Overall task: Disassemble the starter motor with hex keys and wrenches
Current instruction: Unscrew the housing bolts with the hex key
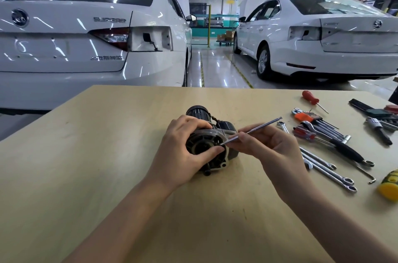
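Head view: a black-and-silver cylindrical starter motor (210,140) lies on its side near the middle of a pale wooden tabletop (107,155), its cast-aluminium end housing turned toward the camera. The left hand (183,150) grips the housing, fingers curled over the top and the thumb pressed against the dark front face. The right hand (269,146) pinches a long thin steel rod-shaped tool (251,132), probably a long hex key, whose tip rests at the rim of the housing face just beside the left thumb; whether it is seated in a fastener cannot be told. To the right lie chrome combination wrenches (329,168), a red-handled screwdriver (310,98), a folding set of hex keys in an orange holder (316,120) and the yellow handle of another tool (389,185). Two white saloon cars (75,36) stand beyond the table.

Handling, as a judgement: the motor is likely dense and heavy for its bulk, rigid, and inclined to roll on its round body. The flanged aluminium housing, with its mounting ears, offers the firmest hold against turning force; the smooth black casing may slip. The slender tool will flex under load, so it is best gripped close to the fastener.
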`<state>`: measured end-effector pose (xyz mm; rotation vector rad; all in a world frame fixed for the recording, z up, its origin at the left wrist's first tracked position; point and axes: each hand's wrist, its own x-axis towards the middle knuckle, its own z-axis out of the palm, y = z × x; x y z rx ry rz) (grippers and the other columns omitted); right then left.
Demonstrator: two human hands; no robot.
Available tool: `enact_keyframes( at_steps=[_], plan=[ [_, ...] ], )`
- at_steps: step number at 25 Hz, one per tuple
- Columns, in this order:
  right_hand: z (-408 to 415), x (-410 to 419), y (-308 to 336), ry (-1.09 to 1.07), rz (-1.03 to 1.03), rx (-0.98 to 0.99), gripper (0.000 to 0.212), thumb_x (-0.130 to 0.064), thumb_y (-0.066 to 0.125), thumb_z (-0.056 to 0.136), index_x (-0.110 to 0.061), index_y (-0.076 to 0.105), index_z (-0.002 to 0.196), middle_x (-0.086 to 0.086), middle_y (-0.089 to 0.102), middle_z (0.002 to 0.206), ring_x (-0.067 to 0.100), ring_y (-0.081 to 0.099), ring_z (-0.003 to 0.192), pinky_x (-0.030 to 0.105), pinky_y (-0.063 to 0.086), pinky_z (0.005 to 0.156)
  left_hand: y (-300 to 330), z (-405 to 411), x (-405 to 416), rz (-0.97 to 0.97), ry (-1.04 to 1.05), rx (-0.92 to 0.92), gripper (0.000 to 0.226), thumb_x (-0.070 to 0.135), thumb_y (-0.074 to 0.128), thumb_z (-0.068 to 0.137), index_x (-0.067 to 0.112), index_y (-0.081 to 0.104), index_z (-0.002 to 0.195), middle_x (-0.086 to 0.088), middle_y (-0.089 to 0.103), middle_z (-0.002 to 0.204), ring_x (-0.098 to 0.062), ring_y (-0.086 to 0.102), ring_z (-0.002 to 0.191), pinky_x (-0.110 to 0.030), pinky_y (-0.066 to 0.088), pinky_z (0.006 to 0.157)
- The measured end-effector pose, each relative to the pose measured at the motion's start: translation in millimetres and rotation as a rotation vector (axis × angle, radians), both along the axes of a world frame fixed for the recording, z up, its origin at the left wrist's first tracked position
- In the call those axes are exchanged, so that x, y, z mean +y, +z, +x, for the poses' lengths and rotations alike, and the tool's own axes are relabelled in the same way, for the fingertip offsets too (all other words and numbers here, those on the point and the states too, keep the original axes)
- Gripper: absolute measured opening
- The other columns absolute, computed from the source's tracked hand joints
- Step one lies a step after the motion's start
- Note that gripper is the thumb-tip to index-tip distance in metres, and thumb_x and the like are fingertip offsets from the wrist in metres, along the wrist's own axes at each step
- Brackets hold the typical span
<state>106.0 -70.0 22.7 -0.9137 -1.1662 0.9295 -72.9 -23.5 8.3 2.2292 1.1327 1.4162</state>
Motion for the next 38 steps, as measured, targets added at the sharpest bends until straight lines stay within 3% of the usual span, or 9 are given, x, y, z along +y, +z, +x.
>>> enact_keyframes(
  at_steps=[6, 12, 18, 22, 29, 34, 38],
  plan=[
    [-1.9, -0.3, -2.9, -0.042, -0.014, -0.029, 0.004, 0.005, 0.061, 0.087, 0.003, 0.065, 0.086, 0.015, 0.074, 0.079, 0.027, 0.073, 0.077, 0.029, 0.059, 0.072, -0.8, 1.1, 0.6, 0.025, 0.023, -0.013, 0.036, 0.033, 0.085, 0.068, 0.024, 0.068, 0.099, 0.015, 0.061, 0.098, -0.009, 0.056, 0.099, -0.022, 0.047, 0.086],
    [-2.2, 0.8, -8.1, -0.043, -0.004, 0.006, 0.007, 0.007, 0.061, 0.087, 0.001, 0.063, 0.083, 0.014, 0.074, 0.078, 0.027, 0.074, 0.076, 0.031, 0.060, 0.070, 1.6, 3.4, 0.1, 0.093, 0.084, -0.009, 0.041, 0.032, 0.089, 0.062, 0.020, 0.073, 0.097, 0.011, 0.066, 0.092, -0.013, 0.063, 0.089, -0.033, 0.054, 0.080],
    [-4.6, 5.5, -8.5, -0.117, 0.181, -0.240, 0.013, 0.005, 0.066, 0.085, -0.008, 0.065, 0.084, 0.008, 0.075, 0.076, 0.023, 0.073, 0.072, 0.044, 0.060, 0.069, 1.9, 2.5, 0.5, 0.092, 0.100, -0.007, 0.043, 0.034, 0.089, 0.061, 0.020, 0.074, 0.099, 0.015, 0.064, 0.091, -0.008, 0.063, 0.088, -0.023, 0.050, 0.081],
    [-6.0, 11.2, -5.4, -0.144, 0.204, -0.268, 0.013, 0.000, 0.068, 0.085, -0.012, 0.068, 0.087, 0.003, 0.074, 0.072, 0.020, 0.073, 0.069, 0.052, 0.058, 0.066, 1.9, 0.7, 1.7, 0.104, 0.084, -0.019, 0.040, 0.032, 0.089, 0.063, 0.019, 0.075, 0.099, 0.015, 0.066, 0.090, -0.007, 0.063, 0.086, -0.018, 0.049, 0.080],
    [-11.0, 17.2, 0.9, -0.152, 0.204, -0.270, 0.016, -0.005, 0.070, 0.084, -0.020, 0.068, 0.090, 0.004, 0.074, 0.071, 0.021, 0.072, 0.067, 0.043, 0.059, 0.057, 1.0, -1.0, 5.1, 0.120, 0.076, -0.038, 0.036, 0.029, 0.087, 0.067, 0.018, 0.076, 0.099, 0.024, 0.062, 0.088, -0.003, 0.063, 0.084, -0.012, 0.048, 0.079],
    [-16.1, 23.0, 4.8, -0.186, 0.242, -0.412, 0.015, -0.005, 0.072, 0.083, -0.015, 0.070, 0.095, 0.001, 0.074, 0.075, 0.017, 0.072, 0.069, 0.044, 0.059, 0.064, -0.2, -2.9, 5.2, 0.144, 0.061, -0.023, 0.037, 0.028, 0.086, 0.066, 0.018, 0.075, 0.099, 0.020, 0.063, 0.089, -0.009, 0.065, 0.085, -0.020, 0.051, 0.079],
    [-15.9, 20.6, 5.4, -0.225, 0.279, -0.500, 0.014, -0.006, 0.072, 0.083, -0.015, 0.069, 0.093, -0.002, 0.074, 0.074, 0.014, 0.070, 0.067, 0.038, 0.057, 0.065, 2.1, -2.7, 4.7, 0.088, 0.056, -0.032, 0.040, 0.040, 0.082, 0.063, 0.021, 0.074, 0.098, 0.017, 0.066, 0.088, -0.007, 0.064, 0.086, -0.022, 0.051, 0.078]
  ],
)
